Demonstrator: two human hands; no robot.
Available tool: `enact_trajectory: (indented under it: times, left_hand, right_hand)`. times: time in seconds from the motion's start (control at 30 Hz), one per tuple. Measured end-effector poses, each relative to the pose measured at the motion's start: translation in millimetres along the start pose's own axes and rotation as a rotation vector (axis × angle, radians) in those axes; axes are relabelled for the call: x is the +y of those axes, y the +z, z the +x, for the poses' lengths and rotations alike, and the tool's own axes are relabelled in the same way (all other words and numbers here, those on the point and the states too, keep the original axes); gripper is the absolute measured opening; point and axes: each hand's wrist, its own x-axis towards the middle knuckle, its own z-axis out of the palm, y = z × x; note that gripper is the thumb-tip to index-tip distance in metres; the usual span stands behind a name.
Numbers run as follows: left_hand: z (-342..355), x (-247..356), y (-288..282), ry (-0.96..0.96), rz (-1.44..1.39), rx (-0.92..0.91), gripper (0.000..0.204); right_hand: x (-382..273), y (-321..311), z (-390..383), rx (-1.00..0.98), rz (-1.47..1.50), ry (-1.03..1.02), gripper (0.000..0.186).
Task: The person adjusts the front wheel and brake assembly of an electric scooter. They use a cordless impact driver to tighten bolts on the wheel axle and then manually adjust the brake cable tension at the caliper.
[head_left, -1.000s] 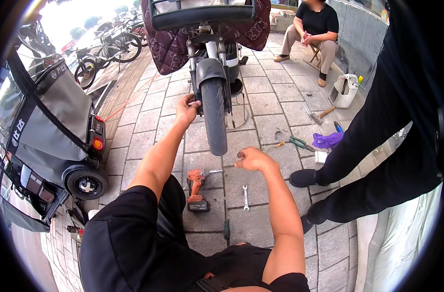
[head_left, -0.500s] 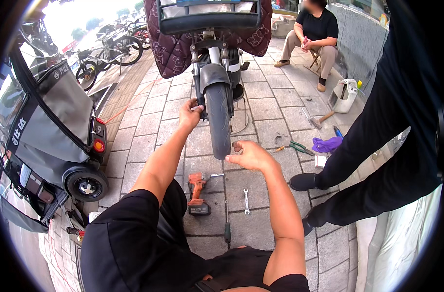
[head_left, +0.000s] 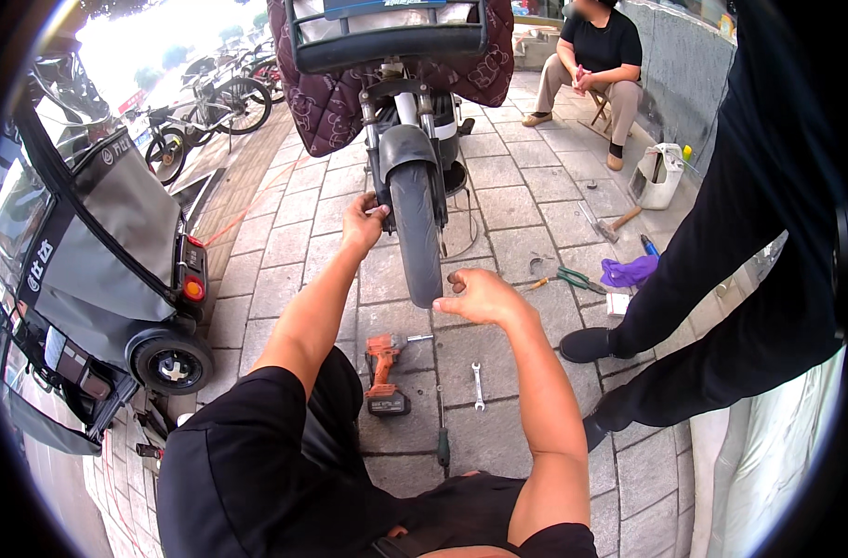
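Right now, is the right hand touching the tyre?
Cannot tell: in the head view, the right hand has its thumb at the edge of the tyre, but a gap could be hidden.

Bicycles [head_left: 242, 104] stand parked along this paved sidewalk [head_left: 508, 219].

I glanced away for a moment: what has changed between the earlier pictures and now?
The right hand has moved left to the lower end of the front tire, its thumb now at the tread's edge. The left hand stays beside the tire, near the fork. The cordless driver, double-ended wrench and screwdriver lie where they were.
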Motion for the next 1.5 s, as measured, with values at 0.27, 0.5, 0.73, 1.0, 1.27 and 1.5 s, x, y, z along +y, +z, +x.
enact_trajectory:
  times: [0.27,0.5,0.73,1.0,1.27,1.5]
  left_hand:
    - [-5,7,-5,0.004,0.069,-0.007,0.046]
    - [9,-12,-5,-0.046,-0.096,-0.024,0.049]
    - [21,-37,-6,-0.057,-0.206,-0.096,0.046]
    - [23,-42,-4,-0.121,-0.252,-0.144,0.047]
    - [35,-56,-8,-0.085,-0.283,-0.164,0.053]
    - [35,-50,-9,-0.09,-0.208,-0.187,0.052]
  right_hand:
    - [-7,-2,-4,-0.003,0.058,-0.042,0.062]
    - [-8,35,18,0.081,-0.038,-0.075,0.057]
    - [-37,52,21,0.2,-0.085,-0.115,0.054]
    - [-29,42,26,0.087,0.03,0.036,0.055]
    - [-39,45,32,0.149,0.161,-0.042,0.061]
    - [-37,52,33,0.161,0.071,0.02,0.067]
